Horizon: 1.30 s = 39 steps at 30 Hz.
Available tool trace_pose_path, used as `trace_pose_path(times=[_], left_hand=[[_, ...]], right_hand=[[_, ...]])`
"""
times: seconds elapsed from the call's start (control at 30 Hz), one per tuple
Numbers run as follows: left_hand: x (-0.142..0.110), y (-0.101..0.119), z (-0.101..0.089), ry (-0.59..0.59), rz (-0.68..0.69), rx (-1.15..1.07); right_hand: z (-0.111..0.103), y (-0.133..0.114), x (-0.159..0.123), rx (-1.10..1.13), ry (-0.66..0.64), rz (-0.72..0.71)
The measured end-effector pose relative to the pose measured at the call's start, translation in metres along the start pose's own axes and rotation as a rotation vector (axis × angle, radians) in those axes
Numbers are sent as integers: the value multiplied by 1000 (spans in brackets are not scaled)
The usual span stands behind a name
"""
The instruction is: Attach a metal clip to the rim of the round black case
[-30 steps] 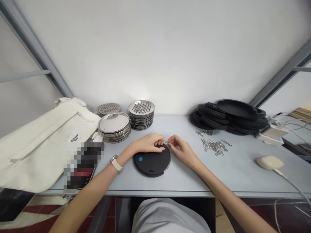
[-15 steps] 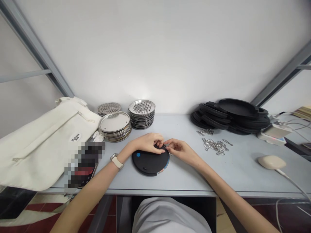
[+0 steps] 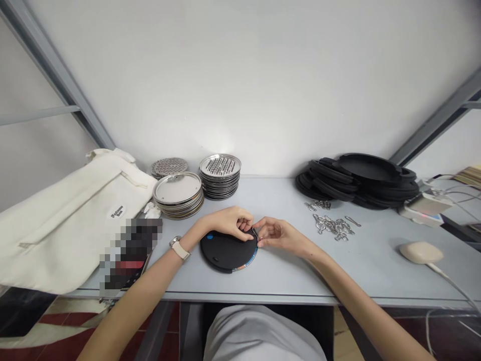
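While the right hand [image 3: 280,234] keeps thumb and forefinger nearly together, its grip seems to have a small metal clip [image 3: 256,232] between the tips, at the far right edge of the black disc [image 3: 227,252]. Opposite, the left hand [image 3: 233,221] lies over the disc's far edge, fingers curled and thumb along the top; whether that grip pinches the rim or only steadies it, I cannot tell.

The disc lies flat on the worktop [image 3: 289,281], just in front of the person, with a blue dot [image 3: 210,236] partly under the left hand and a coloured strip showing along its right edge. It looks light and fairly stiff, perhaps a little slick, so the rim is the surer hold, with a palm on top against sliding. The clip looks like thin, springy wire, hard and easily dropped; it is best pinched at its middle, leaving the ends free.

To the right lies a loose scatter of similar clips [image 3: 332,225], with stacked black round covers [image 3: 370,168] behind. Left of centre stand stacks of metal discs [image 3: 178,188], and farther left a cream bag [image 3: 75,220] slumps over the worktop's edge.
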<state>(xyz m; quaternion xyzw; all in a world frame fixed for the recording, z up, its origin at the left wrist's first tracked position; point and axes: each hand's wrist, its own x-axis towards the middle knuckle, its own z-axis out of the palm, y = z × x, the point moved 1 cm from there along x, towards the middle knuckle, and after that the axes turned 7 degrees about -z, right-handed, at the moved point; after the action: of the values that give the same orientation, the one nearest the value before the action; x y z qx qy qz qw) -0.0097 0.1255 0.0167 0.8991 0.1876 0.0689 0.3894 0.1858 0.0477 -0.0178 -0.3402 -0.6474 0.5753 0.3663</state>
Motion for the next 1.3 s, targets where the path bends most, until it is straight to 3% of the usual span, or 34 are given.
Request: trace_pose_path(times=[0.17,0.53,1.3], left_hand=[[-5,3,-9,-76,-34,-62],[0,0,6,20,-55,-65],[6,-3,14,32,-70,-164]], right_hand=[[2,0,1,47,5,-35],[-1,2,3,114,-12,-20],[1,-4,3,134,-17,-25]])
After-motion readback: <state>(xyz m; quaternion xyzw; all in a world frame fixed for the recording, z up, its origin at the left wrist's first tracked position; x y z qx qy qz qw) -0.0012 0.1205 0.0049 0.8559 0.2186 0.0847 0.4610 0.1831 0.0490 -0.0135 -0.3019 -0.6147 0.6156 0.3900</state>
